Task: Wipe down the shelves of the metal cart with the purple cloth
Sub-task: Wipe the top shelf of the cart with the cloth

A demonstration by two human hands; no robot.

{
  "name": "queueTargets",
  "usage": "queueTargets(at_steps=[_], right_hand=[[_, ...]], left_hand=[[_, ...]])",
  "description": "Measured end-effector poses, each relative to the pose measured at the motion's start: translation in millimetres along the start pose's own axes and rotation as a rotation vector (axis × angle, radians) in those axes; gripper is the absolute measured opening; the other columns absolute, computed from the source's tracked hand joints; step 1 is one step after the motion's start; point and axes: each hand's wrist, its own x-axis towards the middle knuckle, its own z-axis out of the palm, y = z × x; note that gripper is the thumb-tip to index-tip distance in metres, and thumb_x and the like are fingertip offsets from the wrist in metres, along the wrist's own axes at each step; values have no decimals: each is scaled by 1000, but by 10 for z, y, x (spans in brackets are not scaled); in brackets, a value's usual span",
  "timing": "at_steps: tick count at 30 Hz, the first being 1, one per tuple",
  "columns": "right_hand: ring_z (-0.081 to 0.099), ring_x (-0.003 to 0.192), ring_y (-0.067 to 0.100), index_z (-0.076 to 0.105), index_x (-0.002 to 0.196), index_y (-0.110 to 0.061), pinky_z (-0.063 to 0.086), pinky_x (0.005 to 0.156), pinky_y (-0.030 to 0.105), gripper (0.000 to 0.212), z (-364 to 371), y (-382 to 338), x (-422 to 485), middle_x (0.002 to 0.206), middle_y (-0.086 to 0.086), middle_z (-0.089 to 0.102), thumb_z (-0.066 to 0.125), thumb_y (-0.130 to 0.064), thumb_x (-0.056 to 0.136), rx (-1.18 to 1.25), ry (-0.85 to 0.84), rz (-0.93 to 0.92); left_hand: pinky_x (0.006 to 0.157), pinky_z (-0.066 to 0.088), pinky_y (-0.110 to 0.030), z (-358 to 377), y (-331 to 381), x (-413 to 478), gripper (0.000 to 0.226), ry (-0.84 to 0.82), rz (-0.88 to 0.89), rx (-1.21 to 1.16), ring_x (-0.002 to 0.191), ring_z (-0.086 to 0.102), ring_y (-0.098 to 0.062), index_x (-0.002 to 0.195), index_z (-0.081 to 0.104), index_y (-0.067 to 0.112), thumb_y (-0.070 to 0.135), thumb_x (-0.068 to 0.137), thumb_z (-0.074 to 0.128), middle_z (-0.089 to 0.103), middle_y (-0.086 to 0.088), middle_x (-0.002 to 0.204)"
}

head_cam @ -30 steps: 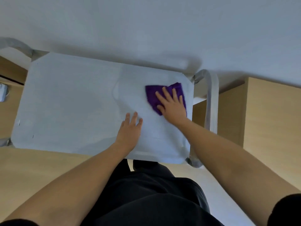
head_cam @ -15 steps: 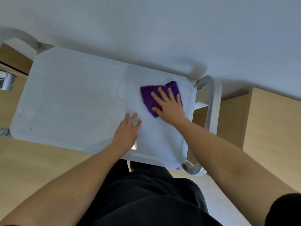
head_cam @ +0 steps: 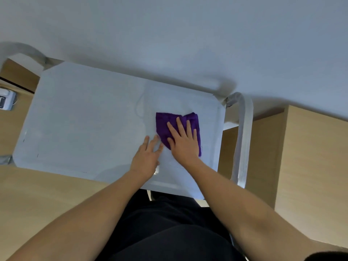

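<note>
The metal cart's top shelf (head_cam: 79, 117) is a pale grey tray seen from above. A folded purple cloth (head_cam: 165, 123) lies flat on its right part. My right hand (head_cam: 184, 142) presses on the cloth with straight, spread fingers and covers its lower right half. My left hand (head_cam: 146, 157) rests flat on the bare shelf just left of the cloth, fingertips almost touching it. A faint wet streak shows on the shelf left of and above the cloth.
The cart's tubular handle (head_cam: 243, 140) curves down at the right end, another bend (head_cam: 24, 51) at the far left. A white wall runs behind the cart. A wooden cabinet (head_cam: 308, 166) stands to the right, and a white device (head_cam: 6, 98) lies at the left edge.
My right hand has drawn the cloth toward me, closer to my left hand. My left hand has stayed resting on the shelf.
</note>
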Motion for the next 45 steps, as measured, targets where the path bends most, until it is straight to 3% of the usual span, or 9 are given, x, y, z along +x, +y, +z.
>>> queueTargets(at_steps=[4,10,21,26,31,34,39,45], right_hand=[[-2,149,37,10,154,-38,6,120,54,55,-325,329,481,164,-1,1,29,-45,103,-19,7,108],[-12,149,34,3,153,-42,-2,118,60,61,-463,508,725,164,-6,-8,29,-55,100,25,-3,234],[-7,149,35,0,154,-36,-2,119,57,59,-108,465,86,164,-1,-4,23,-51,102,-36,50,307],[1,149,38,7,156,-32,2,118,57,60,154,293,-468,164,3,5,28,-48,102,-34,82,340],[-8,149,37,-5,155,-31,-2,119,53,63,445,29,-1002,164,4,-6,27,-45,103,-43,0,365],[5,149,40,9,156,-28,9,118,56,64,543,-102,-1111,164,6,8,38,-42,101,-14,44,385],[-3,149,39,6,155,-32,-1,117,55,59,457,-59,-939,164,5,2,30,-44,103,-16,24,377],[-5,148,40,4,155,-34,-1,117,58,57,58,144,-148,164,3,-2,26,-45,104,1,39,335]], left_hand=[[117,27,-39,-24,-5,14,67,-42,-12,67,149,-9,-31,154,16,21,24,98,52,-8,-5,163],[118,26,-39,-1,4,3,67,-57,-13,121,149,-9,-33,155,13,21,27,99,50,-10,-7,162],[116,29,-37,-47,3,6,67,-86,-1,173,149,-8,-33,155,11,21,28,100,48,-12,-7,162],[115,32,-40,-77,-22,-3,66,-83,30,159,148,-8,-34,154,14,19,28,99,50,-9,-8,162],[115,30,-41,-49,-28,5,66,-84,34,218,148,-6,-37,155,11,19,31,101,46,-8,-10,162],[114,31,-39,-51,-36,5,66,-76,33,234,148,-5,-37,155,10,20,34,101,46,-7,-9,162],[111,35,-36,-100,-69,-11,68,-58,54,236,149,-2,-33,155,8,23,36,100,46,-5,-6,162],[109,38,-38,-89,-71,-33,69,-29,53,151,149,0,-31,154,15,23,32,97,53,0,-4,163]])
